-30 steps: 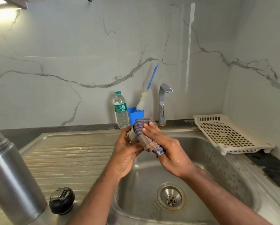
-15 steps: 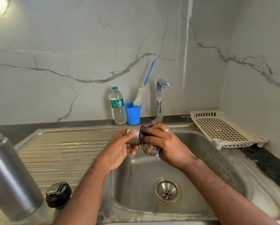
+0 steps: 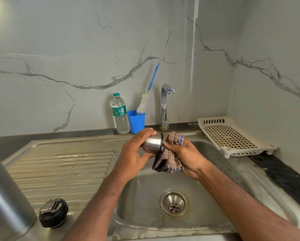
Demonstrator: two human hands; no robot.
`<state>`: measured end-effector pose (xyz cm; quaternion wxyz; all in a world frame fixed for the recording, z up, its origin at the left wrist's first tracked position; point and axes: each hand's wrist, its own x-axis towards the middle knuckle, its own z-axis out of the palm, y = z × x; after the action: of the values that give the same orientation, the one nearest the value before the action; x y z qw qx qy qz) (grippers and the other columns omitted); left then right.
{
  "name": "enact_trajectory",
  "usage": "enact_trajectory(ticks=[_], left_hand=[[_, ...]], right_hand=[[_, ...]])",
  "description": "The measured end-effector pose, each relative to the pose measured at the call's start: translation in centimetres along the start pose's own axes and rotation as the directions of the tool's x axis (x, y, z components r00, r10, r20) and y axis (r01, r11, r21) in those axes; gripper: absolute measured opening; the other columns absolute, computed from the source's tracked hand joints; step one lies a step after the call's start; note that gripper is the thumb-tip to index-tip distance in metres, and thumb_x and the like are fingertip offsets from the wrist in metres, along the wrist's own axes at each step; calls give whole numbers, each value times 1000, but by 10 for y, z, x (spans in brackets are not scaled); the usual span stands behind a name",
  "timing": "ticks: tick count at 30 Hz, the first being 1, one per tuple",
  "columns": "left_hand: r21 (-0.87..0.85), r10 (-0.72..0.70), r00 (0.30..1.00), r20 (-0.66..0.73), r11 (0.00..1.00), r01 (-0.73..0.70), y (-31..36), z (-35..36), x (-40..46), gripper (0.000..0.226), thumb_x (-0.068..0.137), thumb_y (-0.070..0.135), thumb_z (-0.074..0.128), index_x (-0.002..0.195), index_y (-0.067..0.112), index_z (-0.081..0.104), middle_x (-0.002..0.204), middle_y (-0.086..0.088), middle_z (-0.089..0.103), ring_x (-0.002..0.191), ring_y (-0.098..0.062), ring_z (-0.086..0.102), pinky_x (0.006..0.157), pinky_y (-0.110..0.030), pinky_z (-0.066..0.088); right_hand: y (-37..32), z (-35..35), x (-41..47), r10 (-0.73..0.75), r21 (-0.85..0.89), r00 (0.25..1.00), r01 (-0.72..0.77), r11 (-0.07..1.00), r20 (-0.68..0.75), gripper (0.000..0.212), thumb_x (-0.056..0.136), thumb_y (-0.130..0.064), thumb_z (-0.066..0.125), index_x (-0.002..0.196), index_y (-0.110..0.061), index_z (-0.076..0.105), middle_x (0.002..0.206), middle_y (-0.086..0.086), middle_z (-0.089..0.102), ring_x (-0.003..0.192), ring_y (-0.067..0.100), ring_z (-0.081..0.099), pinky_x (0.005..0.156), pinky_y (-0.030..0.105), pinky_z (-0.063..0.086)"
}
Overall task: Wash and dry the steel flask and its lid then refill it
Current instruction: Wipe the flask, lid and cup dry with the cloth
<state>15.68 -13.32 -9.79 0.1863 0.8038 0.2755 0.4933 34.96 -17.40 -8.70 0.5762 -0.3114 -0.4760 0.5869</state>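
Figure: a person stands at a steel sink, both hands raised over the basin. The left hand curls round a steel lid cup, thumb under it and fingers over its top; the grip is closed on the cup, which lies on its side with its open end toward 3 o'clock. The right hand clutches a checked cloth, its grip bunched round the fabric and pressing it against the cup's rim; whether the cloth reaches inside cannot be told. The loose end of the cloth hangs down toward the drain.

At 8 o'clock, on the ribbed drainboard, the steel flask stands upright, partly cut by the picture's edge, with the black stopper just beside it, apart from the hands.

At 12 o'clock, along the marble wall, stand a water bottle, a blue cup holding a bottle brush, and the tap. At 2 o'clock a cream drying tray rests on the dark bench.
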Motion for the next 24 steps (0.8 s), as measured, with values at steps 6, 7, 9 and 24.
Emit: enact_trajectory(ticks=[6,7,9,24], left_hand=[[-535,-392,872,293,689,489,12,-10,-6,45,84,30,77,122,11,62,100,-16,72,63,-27,66,54,-35,57],[-531,-438,834,336,642,552,11,-12,-8,49,85,44,71,115,6,63,96,-20,71,54,-25,62,47,-30,52],[-527,-489,796,358,598,604,11,-15,-8,55,86,54,63,108,3,64,94,-24,68,46,-20,55,40,-23,43],[-235,-340,940,0,914,331,17,-11,-8,74,76,1,85,124,50,59,124,3,66,108,-22,69,92,-43,59]], right_hand=[[-2,3,-5,-424,-604,863,498,622,274,29,85,16,62,97,-8,73,81,6,68,67,16,64,51,30,52],[-2,4,-4,-450,-673,810,572,469,375,29,82,13,66,98,-10,73,84,1,67,73,14,63,57,29,53],[-2,5,1,-469,-722,697,672,163,542,20,82,2,73,98,-11,72,89,-4,68,84,13,60,71,28,51],[3,8,-3,61,210,998,-60,976,1,28,103,-8,52,126,3,61,111,29,69,97,31,72,81,41,61]])
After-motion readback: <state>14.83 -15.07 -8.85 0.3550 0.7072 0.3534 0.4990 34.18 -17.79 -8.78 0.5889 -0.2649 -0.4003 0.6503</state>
